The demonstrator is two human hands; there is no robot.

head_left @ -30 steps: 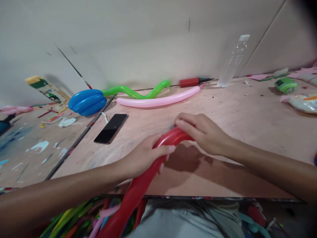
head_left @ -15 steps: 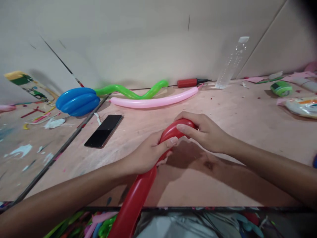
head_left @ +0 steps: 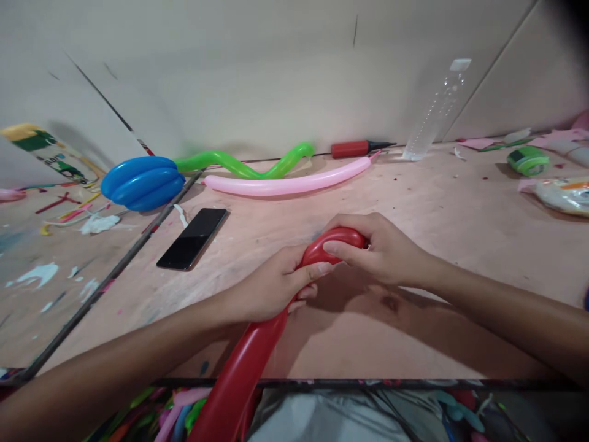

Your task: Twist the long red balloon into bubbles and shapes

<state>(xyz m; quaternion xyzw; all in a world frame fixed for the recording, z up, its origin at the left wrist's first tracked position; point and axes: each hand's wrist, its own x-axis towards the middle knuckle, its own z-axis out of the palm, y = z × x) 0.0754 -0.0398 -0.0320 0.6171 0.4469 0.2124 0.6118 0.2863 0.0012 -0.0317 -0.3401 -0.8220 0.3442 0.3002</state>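
A long red modelling balloon runs up from the bottom edge of the view and bends to the right at its upper end. My left hand is wrapped round it below the bend, with the thumb lying along the top. Round the bent end, my right hand grips with its thumb in front and its fingers behind, partly hidden. Both hands are close together above the table, where their shadow falls.
Behind the hands lie a pink balloon, a green bent balloon, a blue balloon bundle and a red hand pump. A phone lies left; a clear bottle and a green roll stand right.
My hands have drawn slightly closer together, and the bent end of the red balloon looks more tightly curved. The whole view has shifted a little.
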